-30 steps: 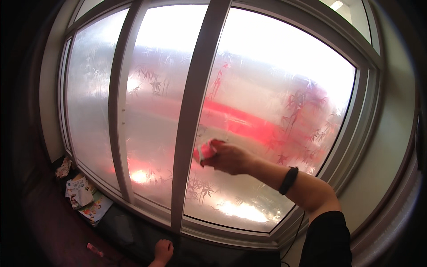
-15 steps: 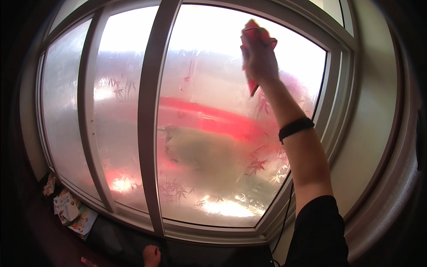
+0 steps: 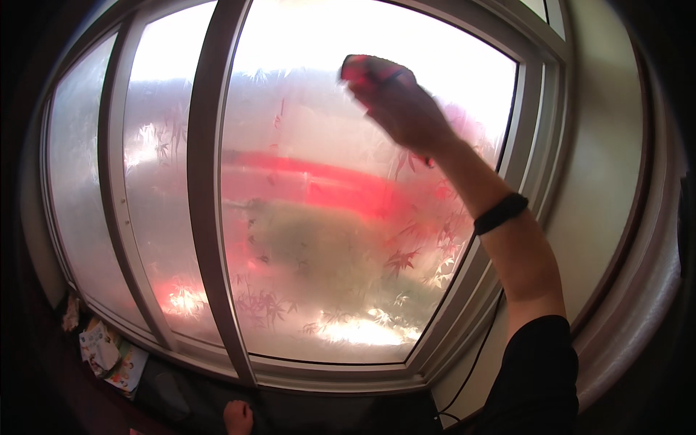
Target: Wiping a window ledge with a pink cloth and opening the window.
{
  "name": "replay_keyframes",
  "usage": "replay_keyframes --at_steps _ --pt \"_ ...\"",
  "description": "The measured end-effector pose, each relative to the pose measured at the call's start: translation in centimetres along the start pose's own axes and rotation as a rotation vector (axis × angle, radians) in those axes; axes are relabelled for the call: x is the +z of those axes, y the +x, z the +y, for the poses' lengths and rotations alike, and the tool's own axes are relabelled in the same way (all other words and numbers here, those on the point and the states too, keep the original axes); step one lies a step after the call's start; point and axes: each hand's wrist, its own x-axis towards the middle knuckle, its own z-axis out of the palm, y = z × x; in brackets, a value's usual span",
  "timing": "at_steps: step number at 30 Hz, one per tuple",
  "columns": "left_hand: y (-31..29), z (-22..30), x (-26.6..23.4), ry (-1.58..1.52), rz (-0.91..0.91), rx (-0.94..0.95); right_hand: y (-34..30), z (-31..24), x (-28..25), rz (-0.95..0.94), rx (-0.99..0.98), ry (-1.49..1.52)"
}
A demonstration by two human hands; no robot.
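Note:
High on the frosted window pane (image 3: 312,246), my right hand (image 3: 406,109) is closed on a red cloth (image 3: 357,69) and presses it to the glass. The cloth pokes out past my fingers at the upper left, and a small tip of it shows under the wrist. Hand and cloth are a little blurred. A leaf pattern covers the pane, with a red band glowing through it. Down at the lower edge, my left hand (image 3: 238,417) rests curled into a fist on the dark surface below the window, with nothing seen in it.
Grey frame bars (image 3: 206,181) divide the window into panes. Papers or booklets (image 3: 116,362) lie at the lower left. A black cable (image 3: 475,362) runs down the wall beside the frame at right, and a pale curtain (image 3: 645,304) hangs at the far right.
My right hand has swept the red cloth left and slightly down across the glass, and tilted leftward. The view has shifted a little to the right. My left hand stays by the dark surface.

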Motion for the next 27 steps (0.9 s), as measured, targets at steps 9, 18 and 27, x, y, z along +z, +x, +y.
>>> replay_keyframes --at_steps 9,18,27 --pt "0.6 0.3 0.6 -0.003 -0.061 0.011 -8.3 10.1 -3.5 0.067 0.461 -0.630" --pt "0.4 -0.1 0.6 0.003 -0.052 0.052 -15.8 -5.7 -4.0 0.120 0.530 -0.427" --pt "0.4 -0.2 0.5 -0.005 -0.034 0.060 -24.3 -20.5 -3.4 0.032 0.776 -0.180"
